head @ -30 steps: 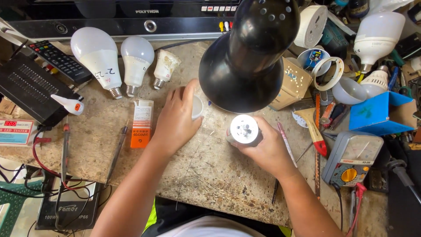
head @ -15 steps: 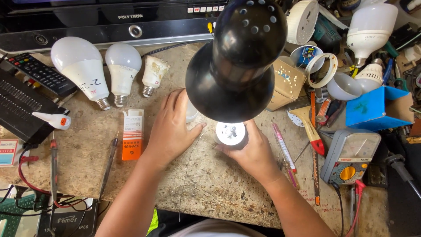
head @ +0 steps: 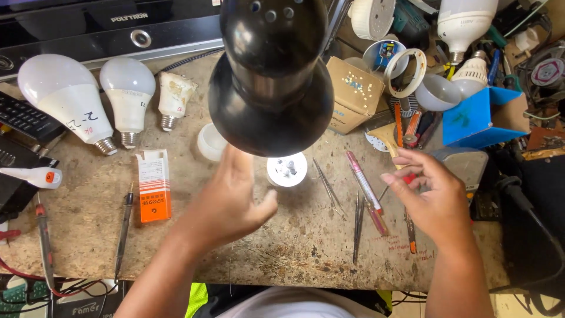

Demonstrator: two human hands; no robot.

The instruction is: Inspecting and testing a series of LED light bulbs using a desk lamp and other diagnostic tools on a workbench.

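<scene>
A white round bulb base (head: 286, 169) with its inner parts showing stands on the worn workbench (head: 282, 247), lit by a black lamp shade (head: 271, 76) hanging above it. My left hand (head: 229, 203) hovers just left of the base, fingers loosely curled, holding nothing. My right hand (head: 432, 197) is open over the right side of the bench, above a pink marker (head: 364, 189) and several thin tools (head: 358, 224). A white dome cover (head: 210, 142) lies behind my left hand.
Three white bulbs (head: 126, 97) lie at the back left beside an orange and white box (head: 154, 185). A cardboard box (head: 353, 94), a blue box (head: 479, 118), bulb parts and hand tools crowd the back right. Probes and cables (head: 44, 241) run along the left edge.
My right hand let go of the bulb base and moved right, over the tools. My left hand drew back slightly from the dome cover. The view shifted closer.
</scene>
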